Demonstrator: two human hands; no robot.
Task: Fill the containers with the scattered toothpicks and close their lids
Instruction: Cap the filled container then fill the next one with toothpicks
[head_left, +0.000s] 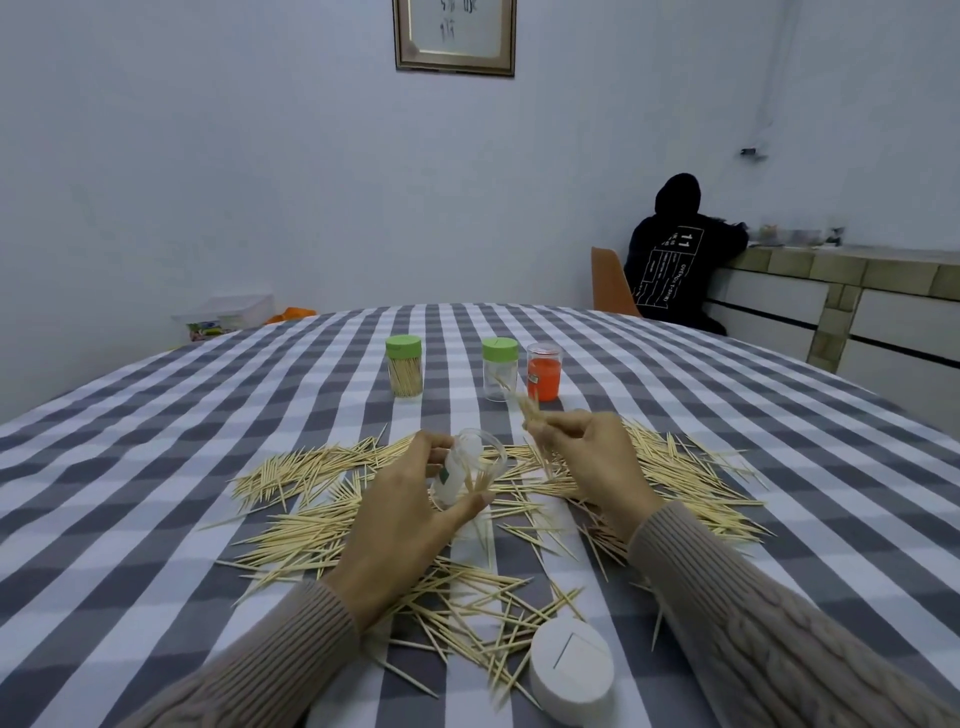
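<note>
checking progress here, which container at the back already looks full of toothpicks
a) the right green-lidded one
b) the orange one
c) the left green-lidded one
c: the left green-lidded container is packed with toothpicks, while the right green-lidded container looks nearly empty and the orange one shows only orange inside.

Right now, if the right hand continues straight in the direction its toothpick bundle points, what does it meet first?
Probably the green-lidded clear jar: the bundle of toothpicks in the right hand points up and away toward it. The orange jar stands just beside it, and depth is unclear.
</note>
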